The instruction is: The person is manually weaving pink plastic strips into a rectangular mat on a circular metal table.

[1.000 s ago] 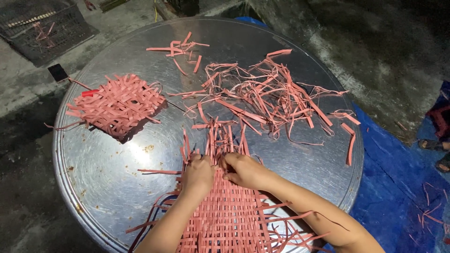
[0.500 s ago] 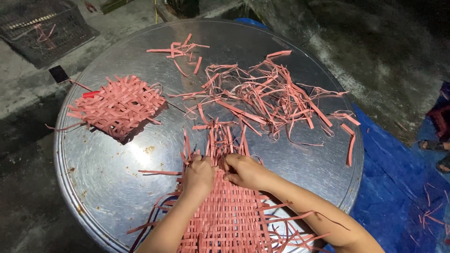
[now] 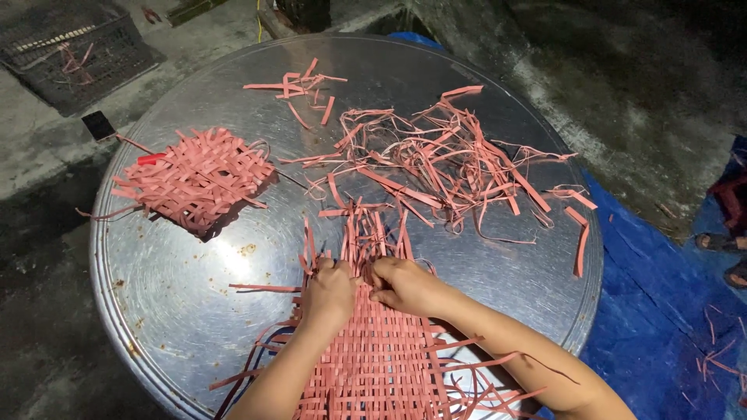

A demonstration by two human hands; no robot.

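a round metal desk (image 3: pixel 179 311) was seen from above, its surface scratched and spotted; at its near edge a woven mat (image 3: pixel 381 358) of pink strips was laid flat, with loose strip ends standing out from its far edge; the left hand (image 3: pixel 328 292) was pressed on the mat's far edge, its fingers curled and closed on the strip ends there; the right hand (image 3: pixel 403 284) was set just beside it, touching it, with the fingers pinched shut on a strip at the same edge; which single strip was held could not be told; beyond the hands, a loose tangle of pink strips (image 3: pixel 436 163) was spread over the far right part of the desk, near the mat's free ends; a second, smaller woven piece (image 3: pixel 194 179) was lying on the left of the desk, well apart from the hands; a few short strips (image 3: pixel 299 85) were scattered at the far side; a dark plastic crate (image 3: pixel 74 54) was standing on the concrete floor at the upper left; a blue tarp (image 3: pixel 654 311) was spread on the ground to the right of the desk.
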